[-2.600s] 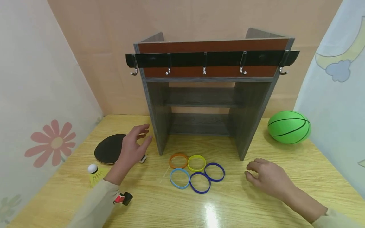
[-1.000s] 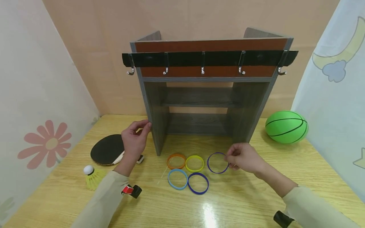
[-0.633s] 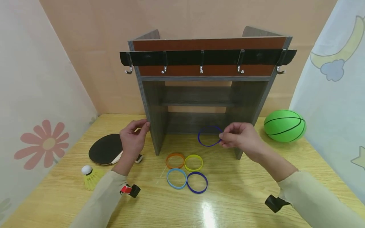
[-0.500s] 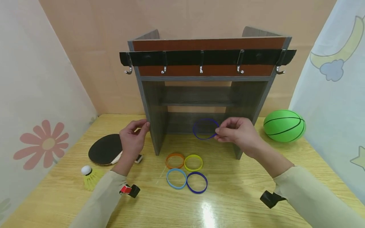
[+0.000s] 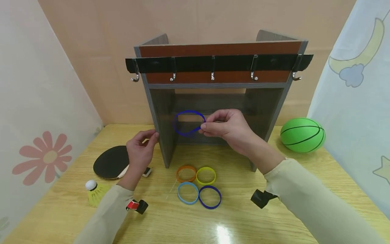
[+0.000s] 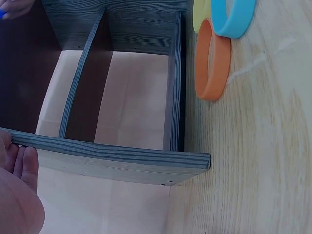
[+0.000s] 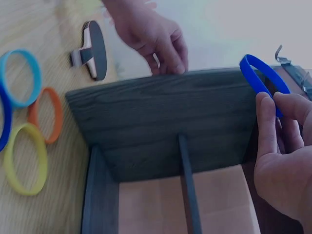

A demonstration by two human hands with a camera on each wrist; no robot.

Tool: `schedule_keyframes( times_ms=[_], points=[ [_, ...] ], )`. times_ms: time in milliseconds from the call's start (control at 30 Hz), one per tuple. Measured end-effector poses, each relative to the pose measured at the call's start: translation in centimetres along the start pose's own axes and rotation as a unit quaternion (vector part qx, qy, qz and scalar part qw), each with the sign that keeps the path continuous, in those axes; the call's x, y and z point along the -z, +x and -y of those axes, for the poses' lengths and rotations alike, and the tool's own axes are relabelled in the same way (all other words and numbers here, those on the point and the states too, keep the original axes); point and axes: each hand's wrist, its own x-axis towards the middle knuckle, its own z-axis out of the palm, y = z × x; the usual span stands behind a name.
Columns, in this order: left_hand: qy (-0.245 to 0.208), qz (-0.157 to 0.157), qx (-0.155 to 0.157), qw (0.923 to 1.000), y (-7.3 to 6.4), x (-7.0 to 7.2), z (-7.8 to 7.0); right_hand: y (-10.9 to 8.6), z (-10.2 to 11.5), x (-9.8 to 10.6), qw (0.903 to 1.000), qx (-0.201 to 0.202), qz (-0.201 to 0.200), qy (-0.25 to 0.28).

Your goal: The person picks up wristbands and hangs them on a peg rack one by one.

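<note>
My right hand (image 5: 233,130) pinches a dark blue silicone wristband (image 7: 251,78) between thumb and fingers, holding it up in front of the grey wooden rack (image 5: 166,118). Its loop points left, apart from the rack's hooks. My left hand (image 5: 140,149) grips the front edge of the rack's left side panel with its fingertips. On the table lie four-sided neighbours of one cluster: an orange wristband (image 5: 177,174), a yellow wristband (image 5: 215,176), a light blue wristband (image 5: 178,195) and another dark blue wristband (image 5: 220,196).
Across the rack's top runs a black strip (image 5: 195,64) with several metal hooks, one a left end hook (image 5: 136,77). A black table tennis bat (image 5: 109,162) and a yellow shuttlecock (image 5: 95,195) lie left. A green ball (image 5: 303,135) sits right of the rack.
My right hand has taken one dark blue wristband off the table and carried it up and to the left. My left hand has come to the rack's left panel and stayed there.
</note>
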Motion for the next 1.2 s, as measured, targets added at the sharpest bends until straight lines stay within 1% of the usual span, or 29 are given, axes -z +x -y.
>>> schedule_keyframes(
  times_ms=[100, 200, 333, 400, 667, 800, 933, 1100, 1200],
  points=[
    [-0.014, 0.0, -0.01, 0.9999, 0.0, 0.0, 0.1, 0.7, 0.5, -1.1, 1.0, 0.007, 0.005, 0.003],
    [-0.023, 0.003, -0.012, 0.9997, 0.1, -0.2, -0.9, 1.3, 0.9, -2.2, 0.9996, 0.021, 0.016, 0.004],
    [-0.013, 0.008, -0.009, 0.9998, 0.1, -0.6, -2.3, 2.0, 1.3, -3.6, 0.9984, 0.04, 0.036, 0.018],
    [-0.004, 0.009, -0.012, 0.9999, 0.2, -0.6, -2.4, 2.3, 1.6, -4.4, 0.9977, 0.047, 0.041, 0.029],
    [0.004, 0.012, -0.025, 0.9996, 0.2, -0.6, -2.2, 3.5, 2.6, -7.5, 0.9957, 0.053, 0.045, 0.061],
    [0.0, 0.018, -0.027, 0.9995, 0.1, -0.4, -2.1, 3.8, 3.0, -8.4, 0.9955, 0.055, 0.032, 0.07],
    [-0.002, 0.026, -0.027, 0.9993, 0.0, -0.5, -2.2, 3.9, 3.1, -9.0, 0.9951, 0.055, 0.012, 0.082],
    [-0.012, 0.02, -0.026, 0.9994, 0.0, -0.5, -2.3, 4.5, 3.1, -9.5, 0.9932, 0.045, -0.005, 0.107],
    [-0.017, 0.019, -0.032, 0.9992, 0.1, -0.5, -2.3, 4.9, 3.0, -9.6, 0.9928, 0.036, -0.012, 0.113]
  ],
)
